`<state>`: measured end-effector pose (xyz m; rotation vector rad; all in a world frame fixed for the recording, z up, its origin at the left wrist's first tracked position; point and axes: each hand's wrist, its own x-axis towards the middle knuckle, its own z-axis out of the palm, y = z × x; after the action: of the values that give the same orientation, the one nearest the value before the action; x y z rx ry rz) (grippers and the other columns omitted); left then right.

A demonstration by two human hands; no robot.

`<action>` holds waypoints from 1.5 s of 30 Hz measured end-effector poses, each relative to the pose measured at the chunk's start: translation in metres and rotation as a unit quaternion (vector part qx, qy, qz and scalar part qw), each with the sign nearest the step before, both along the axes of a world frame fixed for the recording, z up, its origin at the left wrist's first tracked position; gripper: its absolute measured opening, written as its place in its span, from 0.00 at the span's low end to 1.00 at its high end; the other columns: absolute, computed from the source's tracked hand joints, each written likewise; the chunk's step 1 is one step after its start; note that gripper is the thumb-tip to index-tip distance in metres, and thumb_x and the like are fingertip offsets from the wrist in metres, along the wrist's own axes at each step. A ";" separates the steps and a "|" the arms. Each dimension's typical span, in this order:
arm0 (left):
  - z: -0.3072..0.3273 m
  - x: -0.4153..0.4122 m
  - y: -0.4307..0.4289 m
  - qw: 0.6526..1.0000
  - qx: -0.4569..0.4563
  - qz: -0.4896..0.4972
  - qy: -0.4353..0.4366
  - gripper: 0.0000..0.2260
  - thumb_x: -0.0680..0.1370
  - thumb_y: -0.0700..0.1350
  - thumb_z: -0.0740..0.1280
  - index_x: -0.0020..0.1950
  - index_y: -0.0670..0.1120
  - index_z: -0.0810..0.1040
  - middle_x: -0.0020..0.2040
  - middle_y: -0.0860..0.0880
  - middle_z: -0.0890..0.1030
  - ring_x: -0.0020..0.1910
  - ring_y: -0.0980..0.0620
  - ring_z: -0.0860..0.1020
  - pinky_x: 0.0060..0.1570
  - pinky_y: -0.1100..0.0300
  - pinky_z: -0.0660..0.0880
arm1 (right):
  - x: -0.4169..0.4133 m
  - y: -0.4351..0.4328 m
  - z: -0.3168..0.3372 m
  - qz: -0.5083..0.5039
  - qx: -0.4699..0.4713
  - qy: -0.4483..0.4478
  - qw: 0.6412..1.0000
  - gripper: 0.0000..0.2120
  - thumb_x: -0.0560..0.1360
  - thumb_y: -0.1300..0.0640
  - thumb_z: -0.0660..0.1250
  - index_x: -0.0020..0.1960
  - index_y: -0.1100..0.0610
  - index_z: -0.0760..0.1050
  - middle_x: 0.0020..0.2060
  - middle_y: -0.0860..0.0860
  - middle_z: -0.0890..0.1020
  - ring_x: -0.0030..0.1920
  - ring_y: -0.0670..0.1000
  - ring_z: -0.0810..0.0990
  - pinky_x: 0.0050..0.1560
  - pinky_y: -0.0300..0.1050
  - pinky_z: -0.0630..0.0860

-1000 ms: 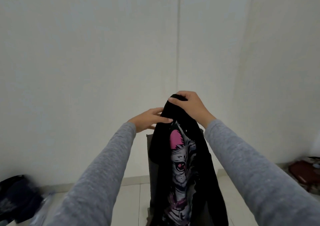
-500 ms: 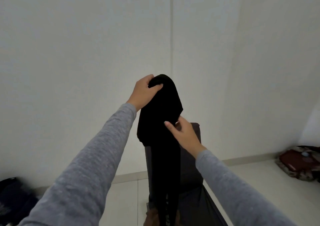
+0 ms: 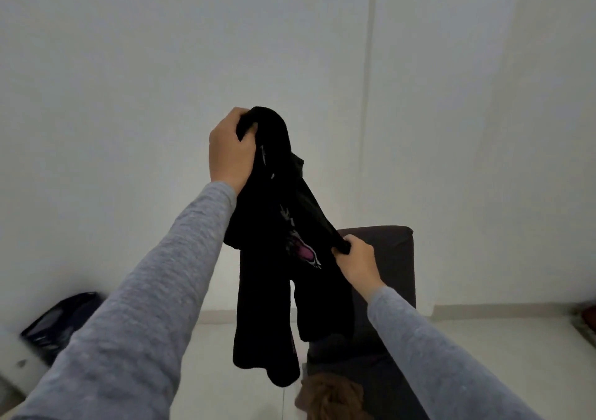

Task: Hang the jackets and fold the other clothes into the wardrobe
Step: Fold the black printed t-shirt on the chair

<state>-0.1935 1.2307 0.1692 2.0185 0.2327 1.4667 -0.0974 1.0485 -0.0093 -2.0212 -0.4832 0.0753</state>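
A black garment [image 3: 274,277] with a grey and pink print hangs in the air in front of me. My left hand [image 3: 229,152] is shut on its bunched top, held high. Lower and to the right, my right hand [image 3: 356,260] grips a fold of the same garment, pulled out sideways. The rest of the cloth dangles down between my grey sleeves. No wardrobe or hanger is in sight.
A dark chair [image 3: 392,258] stands behind the garment against the white wall. A brown fuzzy item [image 3: 335,397] lies on its seat. A dark bag [image 3: 61,323] sits on the floor at the left. Reddish things [image 3: 588,316] lie at the far right edge.
My right hand has dropped lower and to the right, now gripping a fold and pulling it away from the top. The garment has turned, showing part of its print again.
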 end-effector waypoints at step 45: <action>-0.180 -0.231 -0.307 0.963 -0.006 0.215 0.163 0.11 0.81 0.45 0.59 0.44 0.40 0.74 0.41 0.40 0.79 0.39 0.37 0.76 0.39 0.52 0.66 | -0.162 -0.400 0.006 -0.099 -0.023 -0.326 0.940 0.10 0.81 0.52 0.56 0.47 0.54 0.73 0.29 0.48 0.75 0.30 0.52 0.74 0.28 0.39 0.63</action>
<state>-0.4240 0.9239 -0.0106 2.2895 0.8631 1.3535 -0.2596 0.6483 -0.0029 -2.1033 -0.6853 -0.7346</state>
